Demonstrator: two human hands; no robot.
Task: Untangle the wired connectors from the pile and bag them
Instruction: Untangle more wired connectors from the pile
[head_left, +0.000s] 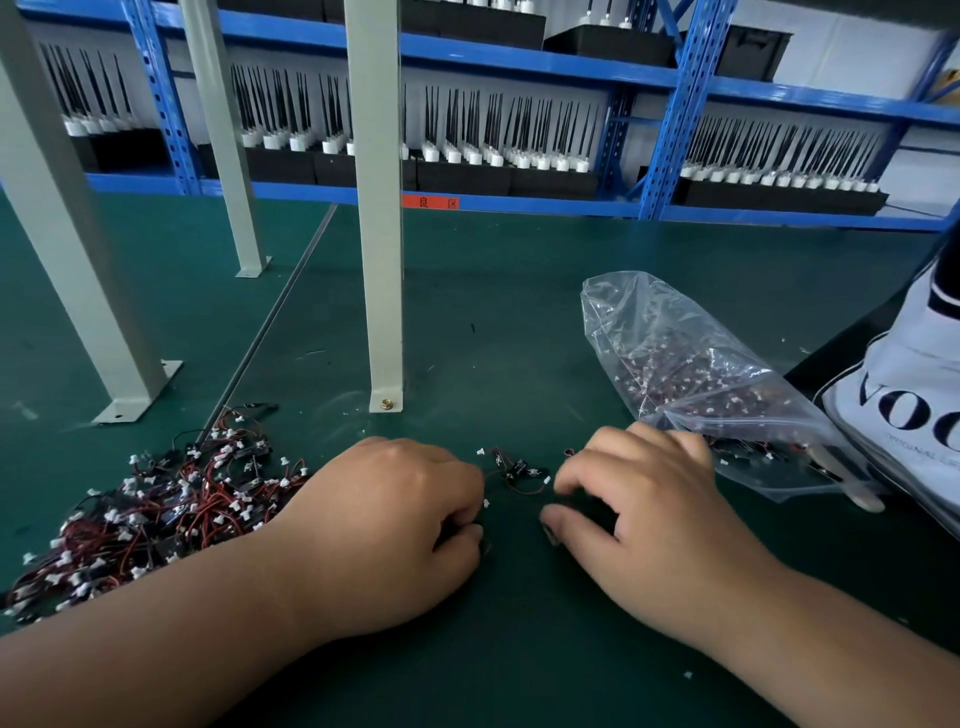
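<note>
Green matting covers the workbench (519, 312), and both hands rest low on it, close together, so the fine wires can be worked against a firm surface.

The left hand (384, 530) is curled, with thumb and forefinger pressed together on what looks like a red strand leading out of the clump of wired connectors (519, 473) just off its fingertips. The right hand (644, 514) curls toward the other end of that clump, thumb apart from the fingers; I cannot tell whether it grips anything. My judgement is that the two hands sit at opposite ends to draw the strands apart.

That clump is small: one black component and at least three white plugs show.

Outside the left hand lies the one tangled pile (156, 514) (far too many to count), kept within easy reach. Just beyond the right hand sits the one clear plastic bag (691, 374), already holding many connectors, its mouth apparently turned toward that hand.

Further off stand three grey posts (384, 260), blue shelving (571, 65) with black trays (519, 179), and printed white fabric (914, 415).
</note>
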